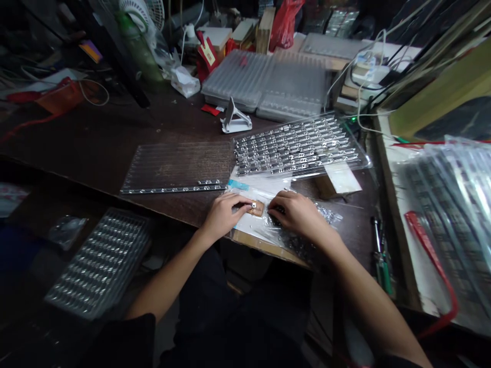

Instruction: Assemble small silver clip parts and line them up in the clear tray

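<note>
My left hand (pixel 224 213) is closed in a pinch at a small shiny metal part (pixel 253 205), which lies over a small brown block (pixel 258 208). Just to the right, my right hand (pixel 293 210) has its fingers drawn together beside a heap of small loose shiny parts (pixel 326 212); what its fingertips hold is hidden. Under both hands lies a white sheet (pixel 247 225) at the table's front edge. A clear ribbed tray (pixel 180 161) to the left has shiny metal pieces in its front rows. Behind my right hand, another clear tray (pixel 295 145) holds many rows of similar pieces.
A white folding stand (pixel 236 122) stands behind the trays, before stacked clear trays (pixel 264 76). At right lie a green-handled screwdriver (pixel 383 271) and a red strip (pixel 433 260). Filled trays (pixel 99 260) are stacked low at left. Cables (pixel 360 102) run along the back right.
</note>
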Motion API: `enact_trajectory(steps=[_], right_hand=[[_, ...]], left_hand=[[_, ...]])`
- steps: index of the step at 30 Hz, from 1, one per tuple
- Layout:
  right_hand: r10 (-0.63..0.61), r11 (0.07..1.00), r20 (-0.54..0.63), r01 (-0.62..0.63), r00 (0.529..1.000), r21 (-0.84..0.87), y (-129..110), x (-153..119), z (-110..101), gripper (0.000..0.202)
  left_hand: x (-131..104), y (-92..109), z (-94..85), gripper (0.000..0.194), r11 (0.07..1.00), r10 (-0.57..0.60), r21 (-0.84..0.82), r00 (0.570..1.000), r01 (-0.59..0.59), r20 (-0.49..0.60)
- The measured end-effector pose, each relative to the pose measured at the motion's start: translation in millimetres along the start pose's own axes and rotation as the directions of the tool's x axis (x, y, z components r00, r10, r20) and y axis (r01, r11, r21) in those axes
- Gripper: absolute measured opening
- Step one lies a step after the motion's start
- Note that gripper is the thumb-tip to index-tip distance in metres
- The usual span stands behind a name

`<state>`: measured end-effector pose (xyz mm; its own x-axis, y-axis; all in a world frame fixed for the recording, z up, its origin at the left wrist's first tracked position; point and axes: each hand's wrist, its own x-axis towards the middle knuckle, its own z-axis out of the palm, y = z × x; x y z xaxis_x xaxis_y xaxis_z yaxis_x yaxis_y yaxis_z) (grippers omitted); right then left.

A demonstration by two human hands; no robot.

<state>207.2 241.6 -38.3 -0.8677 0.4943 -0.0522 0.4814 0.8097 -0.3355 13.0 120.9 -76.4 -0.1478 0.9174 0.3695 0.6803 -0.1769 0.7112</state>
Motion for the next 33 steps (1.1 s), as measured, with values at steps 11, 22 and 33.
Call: enact_trajectory(steps=[11, 22, 33], right_hand=[[-0.046, 0.939, -0.230, 0.120, 0.972, 0.321, 3.6, 4.3, 13.9, 0.024], [-0.155, 0.983, -0.089, 0.163, 0.984, 0.088, -24.4, 12.5, 22.3, 0.025], [-0.065, 0.998, -0.011, 0.065, 0.998, -0.010, -15.1, 3.2, 2.1, 0.025]], left_hand=[[-2.1, 0.0, 1.7, 0.007, 0.998, 0.052, 0.035, 0.998, -0.051, -0.025], [-5.8, -1.5, 2.0, 0.007, 0.992, -0.082, 0.079, 0.975, 0.100, -0.204], [-4.3, 0.8, 3.0, 0.011, 0.974, -0.091, 0.194, 0.987, 0.116, -0.132]])
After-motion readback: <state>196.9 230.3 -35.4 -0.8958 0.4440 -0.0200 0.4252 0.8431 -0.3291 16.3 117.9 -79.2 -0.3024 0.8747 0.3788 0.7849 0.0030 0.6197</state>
